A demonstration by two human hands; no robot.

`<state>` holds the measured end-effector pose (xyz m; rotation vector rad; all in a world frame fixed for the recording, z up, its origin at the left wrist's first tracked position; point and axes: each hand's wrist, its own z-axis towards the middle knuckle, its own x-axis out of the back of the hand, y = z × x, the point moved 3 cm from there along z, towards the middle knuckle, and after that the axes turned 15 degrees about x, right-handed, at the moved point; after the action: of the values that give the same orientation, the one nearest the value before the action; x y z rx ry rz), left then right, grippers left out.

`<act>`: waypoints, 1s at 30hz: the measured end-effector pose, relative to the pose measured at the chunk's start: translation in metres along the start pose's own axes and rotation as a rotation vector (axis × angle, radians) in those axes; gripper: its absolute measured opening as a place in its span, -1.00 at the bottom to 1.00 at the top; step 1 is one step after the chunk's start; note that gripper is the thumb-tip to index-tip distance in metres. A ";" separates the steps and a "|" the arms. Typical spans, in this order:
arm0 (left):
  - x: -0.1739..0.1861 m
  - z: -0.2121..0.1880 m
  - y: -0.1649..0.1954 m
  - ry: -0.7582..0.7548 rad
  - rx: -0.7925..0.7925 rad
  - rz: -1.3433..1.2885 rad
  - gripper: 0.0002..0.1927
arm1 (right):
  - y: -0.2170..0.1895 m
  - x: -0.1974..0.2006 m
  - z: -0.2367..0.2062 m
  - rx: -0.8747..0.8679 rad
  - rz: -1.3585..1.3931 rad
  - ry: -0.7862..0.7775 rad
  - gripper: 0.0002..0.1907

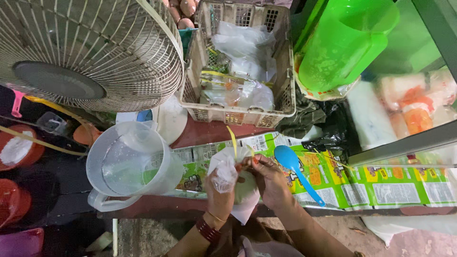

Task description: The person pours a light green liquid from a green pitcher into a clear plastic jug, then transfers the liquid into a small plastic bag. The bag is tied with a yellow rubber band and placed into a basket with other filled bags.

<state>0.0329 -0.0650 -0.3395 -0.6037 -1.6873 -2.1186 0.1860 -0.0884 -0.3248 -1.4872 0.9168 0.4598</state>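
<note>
1. The work in hand looks like tying off a small clear plastic bag (236, 183) with a yellow rubber band (232, 139). To do it well I'd say keep the neck twisted tight and pinched low, and pull the band taut before each wrap so nothing leaks.
2. Left hand (221, 178): closed around the bunched top of the bag, fingers curled in, gripping the gathered plastic.
3. Right hand (267, 177): fingers pinched together right against the bag's neck, touching the left hand's fingertips. It seems to hold the band's lower end; the band stretches up and away from both hands.
4. The bag sits between the two hands, resting at the near edge of the surface (381, 190), which is covered in printed green wrapping.
5. Just right of the right hand lies a blue plastic spoon (295, 169). Left of the left hand stands a clear jug (128, 162). Beyond both hands sits a beige basket (285, 97) of bagged stuff.
</note>
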 end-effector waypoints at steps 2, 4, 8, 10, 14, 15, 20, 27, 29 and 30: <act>0.001 0.004 0.003 -0.127 0.326 -0.253 -0.76 | -0.002 -0.001 -0.002 0.037 -0.006 -0.017 -0.88; 0.001 0.010 0.009 -0.148 0.420 -0.519 -0.72 | -0.005 -0.003 -0.005 0.109 -0.115 -0.029 -0.90; 0.014 0.014 0.020 0.087 -0.289 0.118 -0.75 | -0.028 -0.027 -0.018 0.708 -0.994 -0.351 -0.91; 0.010 0.016 0.009 -0.089 -0.050 -0.128 -0.79 | -0.036 -0.043 -0.029 1.036 -1.328 -0.586 -0.82; 0.002 -0.001 0.001 -0.351 0.333 -0.605 -0.79 | -0.040 -0.054 -0.030 1.187 -1.248 -0.747 -0.81; 0.003 -0.004 0.005 -0.310 0.267 -0.522 -0.75 | -0.040 -0.052 -0.026 1.196 -1.202 -0.756 -0.82; 0.019 -0.018 0.029 -0.134 -0.075 -0.364 -0.63 | -0.026 -0.003 -0.008 0.293 -0.829 -0.278 -0.90; 0.026 -0.021 0.042 -0.145 -0.057 -0.374 -0.65 | -0.019 0.019 -0.012 0.004 -0.668 -0.148 -0.83; 0.027 -0.020 0.045 -0.116 -0.089 -0.354 -0.60 | -0.022 0.016 -0.016 0.016 -0.700 -0.242 -0.79; 0.027 -0.019 0.046 -0.112 -0.080 -0.350 -0.60 | -0.022 0.015 -0.019 0.022 -0.715 -0.289 -0.77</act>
<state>0.0329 -0.0940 -0.2912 -0.4852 -1.8914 -2.4437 0.2076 -0.1124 -0.3185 -1.5627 0.1299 0.1249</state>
